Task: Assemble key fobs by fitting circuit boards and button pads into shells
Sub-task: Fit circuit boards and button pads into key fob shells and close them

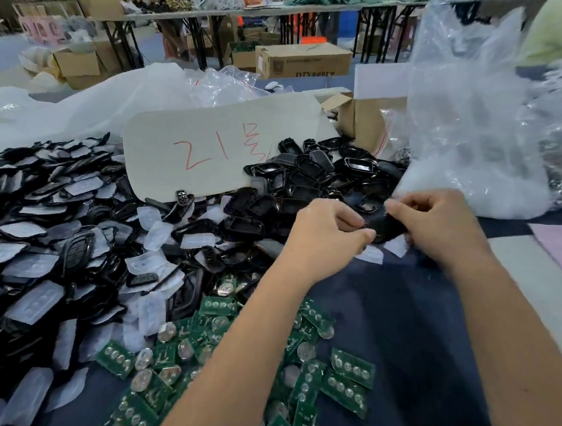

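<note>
Both hands (pixel 325 231) grip shell (pixel 384 228); crosswise.

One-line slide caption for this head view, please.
Both hands, left hand and right hand, hold a black shell above heaps of shells, translucent button pads and green circuit boards.

black fob shell (pixel 386 227), held above dark table

Glossy black plastic shells (pixel 313 171), frosted translucent rubbery button pads (pixel 36 297), green circuit boards (pixel 353 368) with shiny metal discs, and crinkled clear plastic bags (pixel 475 120) cover a matt dark cloth tabletop (pixel 408 323).
</note>
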{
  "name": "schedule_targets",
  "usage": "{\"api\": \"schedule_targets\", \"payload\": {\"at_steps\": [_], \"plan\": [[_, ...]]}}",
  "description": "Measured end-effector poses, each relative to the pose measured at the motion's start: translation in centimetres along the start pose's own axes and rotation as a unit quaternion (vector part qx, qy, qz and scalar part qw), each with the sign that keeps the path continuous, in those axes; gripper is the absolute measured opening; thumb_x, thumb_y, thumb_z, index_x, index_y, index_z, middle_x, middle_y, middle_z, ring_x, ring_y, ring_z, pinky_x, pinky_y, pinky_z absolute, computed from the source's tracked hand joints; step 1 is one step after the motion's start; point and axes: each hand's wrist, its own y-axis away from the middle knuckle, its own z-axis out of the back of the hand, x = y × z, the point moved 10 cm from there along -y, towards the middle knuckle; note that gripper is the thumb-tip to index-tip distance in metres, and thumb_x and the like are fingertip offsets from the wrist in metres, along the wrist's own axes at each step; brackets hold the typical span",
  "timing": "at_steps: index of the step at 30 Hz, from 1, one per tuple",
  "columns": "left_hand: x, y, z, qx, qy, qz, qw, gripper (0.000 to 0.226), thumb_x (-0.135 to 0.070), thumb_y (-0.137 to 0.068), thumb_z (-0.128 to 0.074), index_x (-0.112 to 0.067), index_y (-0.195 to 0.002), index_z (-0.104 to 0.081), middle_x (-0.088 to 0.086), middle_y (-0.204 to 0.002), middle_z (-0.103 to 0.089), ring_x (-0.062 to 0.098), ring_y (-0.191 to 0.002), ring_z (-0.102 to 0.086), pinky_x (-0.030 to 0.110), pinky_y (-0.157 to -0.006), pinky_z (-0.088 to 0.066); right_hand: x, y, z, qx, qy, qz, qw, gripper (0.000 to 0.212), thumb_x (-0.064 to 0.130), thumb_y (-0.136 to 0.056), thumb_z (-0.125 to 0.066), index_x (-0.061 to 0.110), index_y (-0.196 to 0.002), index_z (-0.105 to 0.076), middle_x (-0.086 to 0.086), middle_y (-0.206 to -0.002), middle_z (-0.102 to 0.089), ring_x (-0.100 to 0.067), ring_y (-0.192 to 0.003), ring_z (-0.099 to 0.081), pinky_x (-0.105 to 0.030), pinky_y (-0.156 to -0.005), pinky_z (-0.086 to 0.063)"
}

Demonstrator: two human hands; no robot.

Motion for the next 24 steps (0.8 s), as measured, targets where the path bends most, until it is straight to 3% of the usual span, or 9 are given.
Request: {"api": "schedule_targets", "payload": {"at_steps": [2,6,10,12,13,15,18,21,24], "plan": [[-0.5,0.2,-3.0,0.032,-0.027,-0.003,0.999,0.008,-0.017,-0.085,-0.081,-0.013,-0.090,-0.076,0.005,-0.082,-0.077,0.023,-0.082,-0.076,0.037,-0.081,-0.062,-0.9,-0.3,2.0,-0.021,0.052,-0.013,0.998,0.023,0.030,-0.088,-0.079,0.019,-0.069,-0.073,0.000,-0.062,-0.068,-0.016,-0.058,-0.061,-0.030,-0.059,-0.045],[-1.3,0.6,-5.4,0.051,-0.102,-0.037,0.993,0.009,-0.018,-0.085,-0.079,-0.018,-0.094,-0.079,-0.011,-0.082,-0.072,0.002,-0.072,-0.065,0.011,-0.069,-0.048,-1.8,-0.4,4.1,-0.048,0.107,-0.034,0.993,0.020,0.026,-0.085,-0.082,0.027,-0.069,-0.070,0.009,-0.071,-0.067,0.001,-0.068,-0.057,-0.021,-0.059,-0.041],[-1.9,0.6,-3.8,0.030,-0.117,-0.066,0.990,0.008,-0.012,-0.085,-0.079,-0.013,-0.093,-0.078,-0.011,-0.080,-0.071,-0.005,-0.069,-0.066,0.005,-0.066,-0.046,-0.9,-0.4,4.6,-0.073,0.110,-0.007,0.991,0.014,0.026,-0.086,-0.080,0.025,-0.074,-0.073,0.011,-0.069,-0.065,0.003,-0.069,-0.057,-0.022,-0.064,-0.041],[-2.7,0.7,-2.1,0.011,-0.116,-0.094,0.989,0.007,-0.007,-0.085,-0.078,-0.013,-0.089,-0.077,-0.010,-0.075,-0.070,-0.001,-0.069,-0.069,0.015,-0.071,-0.054,0.7,-0.2,3.3,-0.045,0.116,0.031,0.992,0.017,0.026,-0.086,-0.079,0.026,-0.071,-0.072,0.012,-0.068,-0.065,0.002,-0.070,-0.060,-0.011,-0.058,-0.038],[-3.0,0.7,-0.9,-0.009,-0.122,-0.107,0.987,0.009,-0.007,-0.085,-0.077,-0.015,-0.087,-0.077,-0.010,-0.075,-0.071,0.003,-0.071,-0.071,0.021,-0.073,-0.057,1.8,-0.1,2.4,-0.020,0.125,0.053,0.990,0.021,0.027,-0.087,-0.079,0.027,-0.068,-0.070,0.012,-0.067,-0.065,0.001,-0.069,-0.061,-0.007,-0.055,-0.035],[-3.4,0.8,2.1,-0.070,-0.160,-0.130,0.976,0.012,-0.010,-0.084,-0.077,-0.022,-0.084,-0.076,-0.015,-0.075,-0.071,-0.001,-0.071,-0.067,0.020,-0.074,-0.057,3.8,0.4,0.1,0.038,0.150,0.092,0.984,0.024,0.029,-0.088,-0.079,0.028,-0.066,-0.069,0.012,-0.065,-0.065,0.000,-0.065,-0.060,-0.008,-0.054,-0.035],[-3.1,1.2,6.1,-0.110,-0.263,-0.128,0.950,0.012,-0.020,-0.082,-0.080,-0.029,-0.085,-0.072,-0.018,-0.079,-0.069,-0.004,-0.077,-0.063,0.020,-0.076,-0.052,5.6,2.0,-4.7,0.191,0.188,0.098,0.958,0.020,0.031,-0.089,-0.078,0.021,-0.072,-0.073,0.005,-0.060,-0.070,-0.007,-0.053,-0.066,-0.019,-0.052,-0.047],[-0.7,1.5,7.8,-0.006,-0.358,-0.072,0.931,0.026,-0.036,-0.072,-0.090,-0.034,-0.090,-0.071,-0.016,-0.089,-0.067,-0.008,-0.080,-0.056,0.018,-0.069,-0.042,4.9,5.7,-10.0,0.409,0.221,0.012,0.885,0.026,0.039,-0.087,-0.083,0.016,-0.092,-0.074,-0.006,-0.071,-0.077,-0.016,-0.060,-0.076,-0.025,-0.054,-0.058],[1.3,2.5,7.7,0.137,-0.365,-0.022,0.921,0.041,-0.035,-0.066,-0.096,-0.038,-0.100,-0.074,-0.016,-0.100,-0.068,-0.007,-0.089,-0.058,0.018,-0.073,-0.044,5.4,8.5,-13.0,0.494,0.289,0.008,0.820,0.051,0.050,-0.075,-0.090,0.008,-0.100,-0.074,-0.010,-0.073,-0.078,-0.019,-0.063,-0.077,-0.035,-0.066,-0.066]]}}
